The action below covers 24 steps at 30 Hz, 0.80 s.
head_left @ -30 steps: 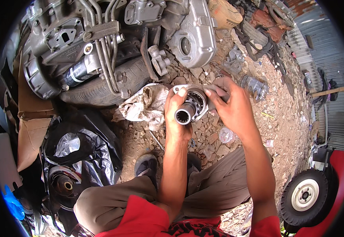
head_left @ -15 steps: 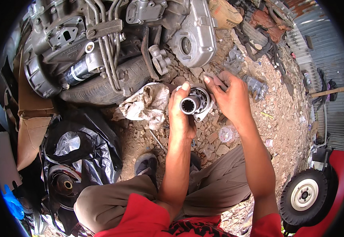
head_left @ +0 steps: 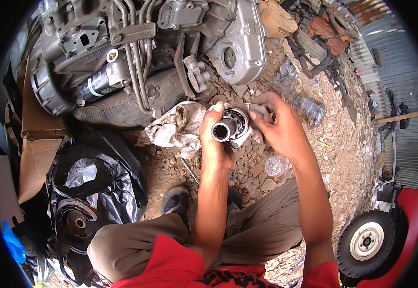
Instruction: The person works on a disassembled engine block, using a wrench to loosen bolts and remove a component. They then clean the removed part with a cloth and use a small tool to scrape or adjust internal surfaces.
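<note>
My left hand [head_left: 213, 144] is closed around a metal bearing housing [head_left: 238, 128] with a hollow splined shaft [head_left: 228, 130] pointing up toward me. Its thumb presses on the housing's left side, and a flange with a bolt hole shows at the lower edge. On the other side, my right hand [head_left: 282, 128] pinches a thin greyish piece [head_left: 257, 109] against the housing's rim. Whether that piece is cloth or sandpaper I cannot make out. Just left of the housing, a dirty white rag [head_left: 175, 128] lies on the ground.
An engine [head_left: 86, 45] resting by a tire [head_left: 122, 108] fills the far left. A black plastic bag [head_left: 118, 163] with a pulley-like part [head_left: 77, 223] lies on my left. Clear plastic jar [head_left: 309, 110] and cup [head_left: 276, 165] sit on rubble at right, beyond them a red vehicle's wheel [head_left: 366, 241].
Both hands and the housing have shifted slightly left in view. My right fingers, with the greyish piece, have moved a little along the rim.
</note>
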Available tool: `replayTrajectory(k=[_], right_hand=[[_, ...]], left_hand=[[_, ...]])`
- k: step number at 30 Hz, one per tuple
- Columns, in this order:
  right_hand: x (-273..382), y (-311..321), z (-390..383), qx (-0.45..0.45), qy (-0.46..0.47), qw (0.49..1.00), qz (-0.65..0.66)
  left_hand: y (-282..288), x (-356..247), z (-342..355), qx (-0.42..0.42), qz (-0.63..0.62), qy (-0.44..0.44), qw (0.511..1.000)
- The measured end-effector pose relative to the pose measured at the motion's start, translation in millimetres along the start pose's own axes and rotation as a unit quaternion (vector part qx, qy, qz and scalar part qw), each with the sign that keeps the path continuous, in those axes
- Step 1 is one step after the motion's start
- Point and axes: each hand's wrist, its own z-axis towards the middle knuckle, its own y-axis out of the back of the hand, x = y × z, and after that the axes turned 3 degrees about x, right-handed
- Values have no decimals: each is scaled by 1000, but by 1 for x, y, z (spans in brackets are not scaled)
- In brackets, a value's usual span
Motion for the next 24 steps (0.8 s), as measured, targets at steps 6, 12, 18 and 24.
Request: replayTrajectory(k=[6,12,18,24], right_hand=[[18,-4,8,26,-91,994,-60],[-11,-12,-2,-15,-34,994,103],[1,-7,3,8,-111,989,98],[-6,-7,-5,-7,-79,983,163]], left_hand=[[4,-6,-2,-1,23,-12,1000],[-5,-11,-3,-9,-18,7,1000],[7,-7,0,37,10,-21,999],[10,-3,0,50,29,-20,998]])
